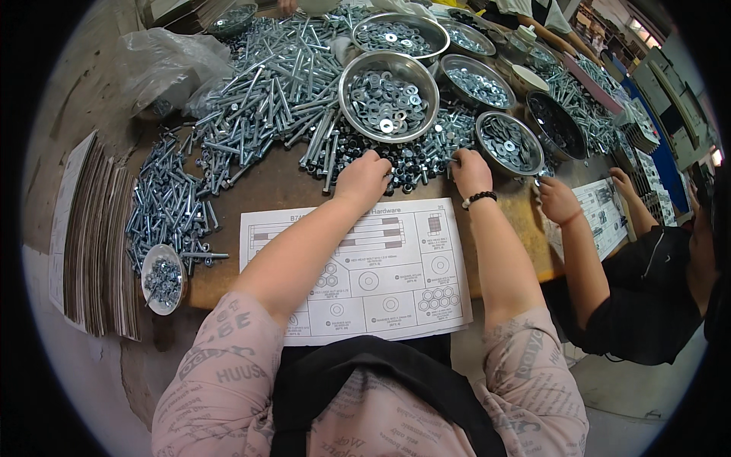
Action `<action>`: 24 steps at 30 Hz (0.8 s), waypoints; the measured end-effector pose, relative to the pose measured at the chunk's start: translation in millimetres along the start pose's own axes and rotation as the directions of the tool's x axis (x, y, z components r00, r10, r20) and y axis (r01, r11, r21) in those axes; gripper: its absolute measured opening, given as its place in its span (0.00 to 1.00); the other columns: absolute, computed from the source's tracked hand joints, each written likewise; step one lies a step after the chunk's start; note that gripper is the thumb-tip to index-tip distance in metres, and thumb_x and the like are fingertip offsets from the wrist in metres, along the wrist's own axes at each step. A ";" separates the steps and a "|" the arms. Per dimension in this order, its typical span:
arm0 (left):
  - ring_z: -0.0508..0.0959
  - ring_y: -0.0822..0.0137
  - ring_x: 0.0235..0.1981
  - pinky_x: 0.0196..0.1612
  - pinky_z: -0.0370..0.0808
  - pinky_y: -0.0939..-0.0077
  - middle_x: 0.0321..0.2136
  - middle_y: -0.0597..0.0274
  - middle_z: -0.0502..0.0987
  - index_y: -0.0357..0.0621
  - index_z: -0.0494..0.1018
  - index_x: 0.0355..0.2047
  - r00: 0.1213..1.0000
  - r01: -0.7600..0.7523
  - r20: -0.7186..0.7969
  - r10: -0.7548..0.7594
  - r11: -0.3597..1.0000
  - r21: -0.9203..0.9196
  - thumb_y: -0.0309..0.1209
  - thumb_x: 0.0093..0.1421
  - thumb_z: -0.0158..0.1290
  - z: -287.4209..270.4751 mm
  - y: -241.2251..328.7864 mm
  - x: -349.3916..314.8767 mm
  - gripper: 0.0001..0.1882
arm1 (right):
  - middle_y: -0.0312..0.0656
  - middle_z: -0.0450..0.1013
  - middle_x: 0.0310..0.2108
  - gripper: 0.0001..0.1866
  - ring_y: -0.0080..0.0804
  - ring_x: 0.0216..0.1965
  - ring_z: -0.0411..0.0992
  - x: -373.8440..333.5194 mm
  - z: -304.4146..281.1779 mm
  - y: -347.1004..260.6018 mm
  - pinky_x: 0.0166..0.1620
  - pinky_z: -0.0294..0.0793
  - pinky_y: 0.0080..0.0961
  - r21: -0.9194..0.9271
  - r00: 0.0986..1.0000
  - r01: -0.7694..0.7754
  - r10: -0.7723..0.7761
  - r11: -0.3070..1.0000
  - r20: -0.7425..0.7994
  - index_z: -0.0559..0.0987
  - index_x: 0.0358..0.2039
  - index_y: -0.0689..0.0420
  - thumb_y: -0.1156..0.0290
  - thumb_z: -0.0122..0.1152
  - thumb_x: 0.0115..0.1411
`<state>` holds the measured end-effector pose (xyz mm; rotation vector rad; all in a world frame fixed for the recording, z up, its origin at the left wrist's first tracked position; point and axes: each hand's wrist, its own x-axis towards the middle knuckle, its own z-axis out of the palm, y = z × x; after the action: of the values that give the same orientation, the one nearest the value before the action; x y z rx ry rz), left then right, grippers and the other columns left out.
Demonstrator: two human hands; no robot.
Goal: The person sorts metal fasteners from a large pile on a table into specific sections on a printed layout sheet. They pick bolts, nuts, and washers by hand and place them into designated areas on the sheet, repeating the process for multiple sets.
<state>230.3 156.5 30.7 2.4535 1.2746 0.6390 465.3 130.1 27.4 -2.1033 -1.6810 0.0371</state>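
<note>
My left hand (364,180) reaches to the near edge of a pile of dark nuts (397,174), its fingers curled together at the pile. What they pinch, if anything, is hidden. Farther right, my right hand (470,175), with a dark beaded bracelet on its wrist, has its fingertips drawn together beside small bolts (449,137). A bit of metal shows at those fingertips, too small to name. Just beyond both hands stands a steel bowl of flat washers (388,138). Below my forearms lies a printed hardware sheet (396,283) with drawings of bolts, washers and nuts.
Long bolts (259,99) heap across the back left, shorter bolts (164,202) at left. A small white dish (163,306) sits near the table's left edge, beside stacked cardboard sheets (95,236). More bowls (509,166) stand at right, where a co-worker's hand (560,201) works close by.
</note>
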 end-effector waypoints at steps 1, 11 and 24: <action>0.75 0.56 0.33 0.35 0.72 0.66 0.32 0.59 0.72 0.43 0.72 0.34 0.999 -0.001 -0.049 -0.002 0.998 -0.064 0.30 0.50 0.54 0.4 -0.7 -2.7 0.10 | 0.46 0.72 0.33 0.08 0.44 0.36 0.71 -6.6 -6.0 -3.9 0.38 0.71 0.36 0.069 0.997 0.020 -0.015 0.997 -0.075 0.76 0.31 0.58 0.70 0.58 0.51; 0.77 0.58 0.29 0.34 0.72 0.69 0.27 0.53 0.77 0.37 0.73 0.32 0.939 0.188 0.341 -0.051 0.905 -0.383 0.32 0.51 0.53 6.8 76.1 -31.5 0.11 | 0.45 0.71 0.31 0.10 0.45 0.33 0.70 -102.9 -44.3 -26.3 0.36 0.70 0.36 0.027 0.959 0.206 -0.207 0.978 0.195 0.76 0.31 0.56 0.68 0.60 0.48; 0.74 0.56 0.34 0.39 0.70 0.66 0.28 0.56 0.74 0.42 0.73 0.37 0.978 -0.068 0.178 0.109 0.973 -0.222 0.32 0.47 0.57 20.7 75.3 -51.3 0.16 | 0.44 0.72 0.32 0.08 0.43 0.35 0.70 -97.2 -29.2 -13.7 0.37 0.70 0.34 0.339 0.955 0.069 -0.160 0.938 0.250 0.78 0.33 0.54 0.71 0.56 0.52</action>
<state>267.0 70.7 34.8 2.3386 0.9738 0.5206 436.1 32.1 34.3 -1.8092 -1.8059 0.5584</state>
